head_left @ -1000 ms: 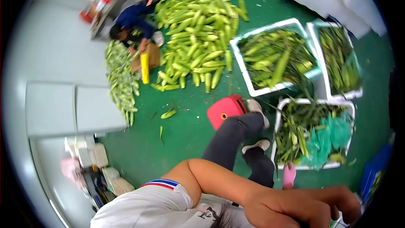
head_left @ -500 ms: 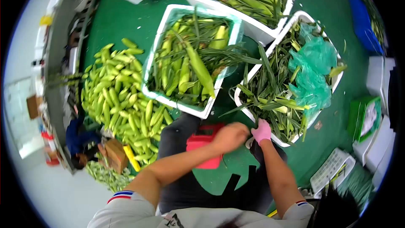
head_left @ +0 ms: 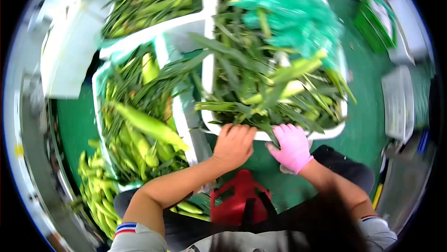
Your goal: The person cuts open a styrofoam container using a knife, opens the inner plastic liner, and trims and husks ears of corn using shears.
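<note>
My bare left hand (head_left: pixel 234 146) curls its fingers over the near rim of a white foam box (head_left: pixel 334 131). Further right along that rim, my right hand (head_left: pixel 292 147), in a pink glove, hooks its fingers over the edge, its thumb on the near side. Long green leaves and husks (head_left: pixel 242 72) fill the box up to the fingertips. A crumpled green plastic bag (head_left: pixel 293 17) lies on top at the far side. Some pale husked stalks (head_left: pixel 298 71) rest across the leaves. The undersides of both hands are hidden.
A second foam box with corn (head_left: pixel 151 126) stands at the left, another corn box (head_left: pixel 158 5) beyond it. Below are a red stool (head_left: pixel 242 200) and piled corn (head_left: pixel 100 196). A green crate (head_left: pixel 376 21) and white basket (head_left: pixel 398 105) stand at the right.
My view has swung toward the leaf-filled box, which now appears closer. My left hand has come from above the red stool to the rim. The co-worker is out of view.
</note>
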Available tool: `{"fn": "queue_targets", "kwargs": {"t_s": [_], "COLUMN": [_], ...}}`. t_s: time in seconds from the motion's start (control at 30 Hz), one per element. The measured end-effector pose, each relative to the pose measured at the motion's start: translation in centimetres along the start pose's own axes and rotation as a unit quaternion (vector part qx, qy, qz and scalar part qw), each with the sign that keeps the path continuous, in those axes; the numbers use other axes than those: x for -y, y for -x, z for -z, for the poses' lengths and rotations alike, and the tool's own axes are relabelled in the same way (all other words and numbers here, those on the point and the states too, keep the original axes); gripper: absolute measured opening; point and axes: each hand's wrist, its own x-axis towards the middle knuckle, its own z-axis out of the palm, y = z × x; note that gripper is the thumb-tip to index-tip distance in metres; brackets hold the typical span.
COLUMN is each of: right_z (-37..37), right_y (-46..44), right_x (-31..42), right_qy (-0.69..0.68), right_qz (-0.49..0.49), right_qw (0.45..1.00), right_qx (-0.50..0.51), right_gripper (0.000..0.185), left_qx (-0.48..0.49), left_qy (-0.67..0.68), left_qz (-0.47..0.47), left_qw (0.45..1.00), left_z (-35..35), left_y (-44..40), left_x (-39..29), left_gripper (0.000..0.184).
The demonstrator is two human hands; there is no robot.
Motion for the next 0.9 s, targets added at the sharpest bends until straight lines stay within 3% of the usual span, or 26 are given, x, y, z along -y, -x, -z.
{"fn": "queue_targets", "kwargs": {"t_s": [0.1,0.17,0.27,0.43,0.47,0.5,0.57,0.63,0.73,0.8,0.83,0.87,0.9], "right_z": [-0.3,-1.0,-0.9,-0.6,-0.9,-1.1,-1.6,-1.8,-1.8,-0.6,-0.3,-0.4,-0.7], "right_y": [2.0,2.2,2.6,5.1,6.5,7.2,8.8,9.4,9.7,10.4,10.6,10.7,10.6], "right_x": [-0.3,0.7,1.9,2.3,2.9,3.3,4.4,4.5,4.3,3.8,3.4,2.5,1.3], "right_qy": [0.008,0.057,0.074,0.069,0.086,0.089,0.083,0.064,0.04,0.041,0.046,0.043,0.042], "right_qz": [0.021,-0.038,-0.072,-0.069,-0.063,-0.062,-0.064,-0.065,-0.037,-0.042,-0.044,-0.055,-0.063], "right_qw": [0.999,0.997,0.994,0.995,0.994,0.994,0.994,0.995,0.998,0.997,0.996,0.996,0.996], "right_qx": [-0.048,-0.039,-0.039,0.01,0.003,0.007,0.031,0.029,0.026,0.052,0.063,0.057,0.053], "right_gripper": [0.037,0.037,0.045,0.049,0.048,0.048,0.047,0.047,0.049,0.05,0.05,0.053,0.055], "left_qx": [-0.02,-0.042,0.005,0.183,0.256,0.262,0.334,0.282,0.117,0.035,0.021,0.054,0.071], "left_qy": [-0.002,0.008,0.024,0.079,0.064,0.042,0.031,0.124,0.244,0.111,0.157,0.104,0.127], "left_qz": [-0.009,-0.016,-0.033,-0.099,-0.066,-0.071,0.052,0.2,0.251,0.247,0.253,0.365,0.358], "left_qw": [1.0,0.999,0.999,0.975,0.962,0.961,0.941,0.93,0.93,0.962,0.954,0.923,0.922], "left_z": [0.2,0.9,3.0,6.8,9.7,10.8,19.0,24.9,25.9,20.3,13.3,11.8,7.7], "left_y": [0.5,0.8,1.5,3.9,5.0,6.7,7.9,8.4,12.5,16.3,19.5,20.5,22.3], "left_x": [-1.0,-1.8,-1.9,1.5,1.1,2.9,1.3,0.1,3.6,6.2,13.1,8.5,10.1], "left_gripper": [0.049,0.051,0.055,0.068,0.069,0.066,0.064,0.056,0.05,0.047,0.048,0.052,0.052]}}
